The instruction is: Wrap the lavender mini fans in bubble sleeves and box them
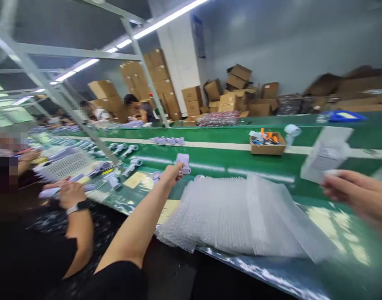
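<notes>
My left hand (pixel 172 175) reaches forward over the work surface, fingers closed round a small lavender plastic part (pixel 183 163) with a rounded end. At the right edge, my right hand (pixel 358 189) is blurred by motion, its fingers pinched together. A small whitish bit shows at its fingertips, too unclear to name. Just behind those fingertips stands a white box (pixel 322 156) with its top flap up; whether the fingers touch it I cannot tell. Between my hands lies a row of bubble-wrap bags (pixel 222 212), leaning on one another along the near edge.
A green conveyor belt (pixel 209 156) runs across, carrying lavender parts (pixel 167 141), a carton of small items (pixel 267 149) and a pale-blue handheld fan (pixel 292 134). At left, a co-worker's hand (pixel 72 193) with a watch holds a lavender piece. A metal post (pixel 147 75) rises beyond.
</notes>
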A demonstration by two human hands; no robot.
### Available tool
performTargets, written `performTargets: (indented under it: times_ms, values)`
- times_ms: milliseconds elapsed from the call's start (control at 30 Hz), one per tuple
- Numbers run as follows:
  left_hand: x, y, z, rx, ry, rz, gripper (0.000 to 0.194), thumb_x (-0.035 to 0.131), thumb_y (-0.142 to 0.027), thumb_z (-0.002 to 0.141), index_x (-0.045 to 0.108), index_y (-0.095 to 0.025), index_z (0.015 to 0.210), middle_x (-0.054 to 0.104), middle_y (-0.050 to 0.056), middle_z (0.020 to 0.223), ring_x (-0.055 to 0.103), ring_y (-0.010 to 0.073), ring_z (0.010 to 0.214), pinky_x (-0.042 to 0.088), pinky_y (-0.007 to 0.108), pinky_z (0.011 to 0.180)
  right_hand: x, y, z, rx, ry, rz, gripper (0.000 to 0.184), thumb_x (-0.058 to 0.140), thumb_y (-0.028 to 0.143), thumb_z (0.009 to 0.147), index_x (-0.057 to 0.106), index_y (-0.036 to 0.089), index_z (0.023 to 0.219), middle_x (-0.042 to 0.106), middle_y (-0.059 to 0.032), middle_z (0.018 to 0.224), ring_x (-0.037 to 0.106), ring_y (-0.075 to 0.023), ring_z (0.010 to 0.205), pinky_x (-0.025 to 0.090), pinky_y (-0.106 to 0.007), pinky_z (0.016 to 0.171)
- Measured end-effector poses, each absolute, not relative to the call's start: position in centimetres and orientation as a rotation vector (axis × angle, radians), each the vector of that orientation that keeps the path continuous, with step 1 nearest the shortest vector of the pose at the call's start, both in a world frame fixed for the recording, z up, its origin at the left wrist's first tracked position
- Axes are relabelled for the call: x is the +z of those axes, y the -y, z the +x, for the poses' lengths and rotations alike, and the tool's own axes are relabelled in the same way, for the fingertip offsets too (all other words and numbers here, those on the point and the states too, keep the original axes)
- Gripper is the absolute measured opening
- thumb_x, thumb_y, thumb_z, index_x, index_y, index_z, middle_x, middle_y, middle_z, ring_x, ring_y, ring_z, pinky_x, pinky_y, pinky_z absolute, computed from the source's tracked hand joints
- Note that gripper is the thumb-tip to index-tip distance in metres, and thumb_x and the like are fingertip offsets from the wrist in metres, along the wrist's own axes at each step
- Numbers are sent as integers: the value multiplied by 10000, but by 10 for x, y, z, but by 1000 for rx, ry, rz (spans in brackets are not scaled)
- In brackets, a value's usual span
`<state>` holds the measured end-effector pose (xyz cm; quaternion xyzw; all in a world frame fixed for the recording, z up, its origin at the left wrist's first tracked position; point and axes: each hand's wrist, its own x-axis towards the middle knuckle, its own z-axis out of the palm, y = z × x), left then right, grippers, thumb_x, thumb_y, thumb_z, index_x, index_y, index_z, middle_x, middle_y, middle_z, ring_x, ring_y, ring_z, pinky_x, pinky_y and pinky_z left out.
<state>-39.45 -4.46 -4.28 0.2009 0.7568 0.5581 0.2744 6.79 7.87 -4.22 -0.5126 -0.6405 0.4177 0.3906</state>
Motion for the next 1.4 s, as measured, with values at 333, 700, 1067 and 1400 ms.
performTargets:
  times_ms: [333, 700, 1067, 1400]
  values:
    - [-35, 23, -76, 860, -1287, 1664, 346, 516, -467, 813, 598, -141, 733, 606, 47, 593, 569, 136, 456, 430, 225, 432, -39, -21, 62, 1618, 1040, -886, 255, 550, 426, 796, 511, 219, 941, 653, -52, 857, 648, -214, 779, 557, -392, 697]
    - [-125, 13, -14, -230, -1471, 2537, 140, 557, -123, 732, 672, -99, 807, 648, 187, 891, 615, 295, 871, 473, 383, 745, -132, 70, 220, 1505, 507, -1200, 311, 638, 420, 724, 555, 237, 962, 661, -45, 765, 640, -206, 610, 586, -349, 599]
    - [-102, 4, -30, 516, -1396, 1813, 84, 519, -164, 724, 585, -152, 673, 554, -15, 602, 485, 117, 582, 378, 218, 556, -143, 63, 154, 2054, 653, -685, 311, 667, 301, 725, 587, 227, 1016, 623, -15, 809, 611, -155, 659, 525, -264, 549]
    - [-111, 9, -16, 582, -1526, 1889, 134, 469, -193, 819, 554, -161, 917, 621, 44, 818, 562, 167, 767, 441, 298, 733, -176, 77, 171, 1992, 396, -623, 334, 789, 337, 569, 676, 194, 849, 648, -60, 771, 565, -150, 631, 491, -246, 515]
